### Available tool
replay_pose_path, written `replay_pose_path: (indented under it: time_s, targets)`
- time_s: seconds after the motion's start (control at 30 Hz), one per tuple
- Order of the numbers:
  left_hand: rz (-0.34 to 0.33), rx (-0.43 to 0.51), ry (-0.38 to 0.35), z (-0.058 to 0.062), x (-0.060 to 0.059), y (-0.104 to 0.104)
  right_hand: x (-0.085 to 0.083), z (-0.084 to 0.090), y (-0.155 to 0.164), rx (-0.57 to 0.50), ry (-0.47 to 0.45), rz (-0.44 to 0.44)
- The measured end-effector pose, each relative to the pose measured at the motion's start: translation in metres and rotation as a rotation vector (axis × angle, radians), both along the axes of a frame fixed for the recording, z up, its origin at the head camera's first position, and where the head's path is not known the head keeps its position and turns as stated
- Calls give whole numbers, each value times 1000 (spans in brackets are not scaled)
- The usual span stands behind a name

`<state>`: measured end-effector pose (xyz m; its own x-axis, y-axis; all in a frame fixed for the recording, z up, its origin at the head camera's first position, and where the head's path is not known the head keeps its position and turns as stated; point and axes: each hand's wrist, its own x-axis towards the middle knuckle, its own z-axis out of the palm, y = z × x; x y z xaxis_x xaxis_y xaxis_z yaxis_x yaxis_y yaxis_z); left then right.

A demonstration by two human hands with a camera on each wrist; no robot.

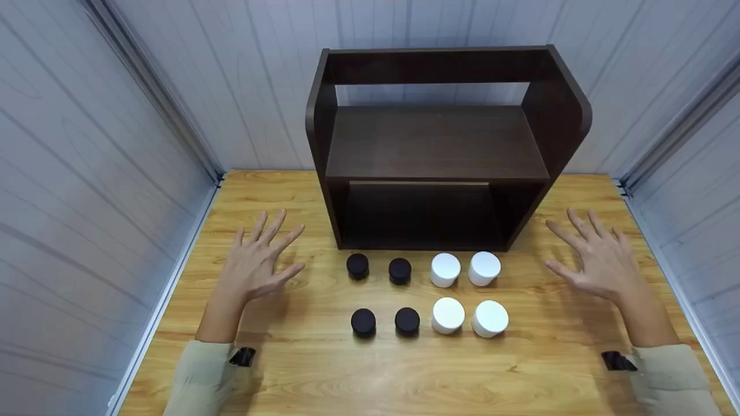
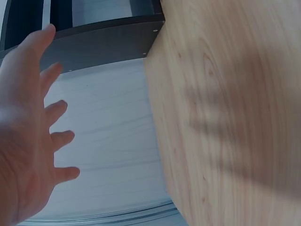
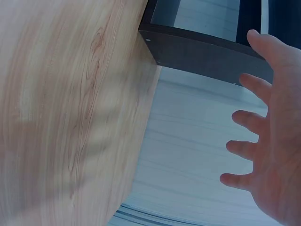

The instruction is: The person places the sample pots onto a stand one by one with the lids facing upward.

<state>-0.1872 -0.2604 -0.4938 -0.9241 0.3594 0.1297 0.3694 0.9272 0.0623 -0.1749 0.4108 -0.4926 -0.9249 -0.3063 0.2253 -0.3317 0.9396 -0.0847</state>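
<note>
No readable text, labels, brands or numbers anywhere: jars, shelf, table and walls are all plain in every view.

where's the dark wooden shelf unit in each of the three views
Head view: the dark shelf unit stands at the centre back of the wooden table, behind the jars, between both open hands.
Left wrist view: only its dark edge runs across the top, beyond the left hand.
Right wrist view: its dark corner sits at the top, by the right hand.
Shared landmark: the wooden table, seen in all three.
</note>
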Motion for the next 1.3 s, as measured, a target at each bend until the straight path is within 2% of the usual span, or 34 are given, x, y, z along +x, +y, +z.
replay_pose_path:
  time_s: [0.43,0.6,0.7,0.8,1.0,1.13,1.3]
  targets:
    - [-93,46,-5,18,-12,16,14,5,-8,27,-56,54]
    - [-114,112,6,24,-19,22,18,6,-20,19,-93,94]
    - [-130,183,47,28,-23,26,22,6,-27,6,-111,120]
    - [-151,271,119,33,-29,31,25,5,-34,-9,-125,152]
    - [-170,515,233,42,-42,38,26,-4,-48,-97,-135,229]
    - [-140,664,297,48,-52,43,26,-13,-55,-158,-148,288]
    - [-66,813,430,59,-62,51,29,-26,-63,-196,-151,340]
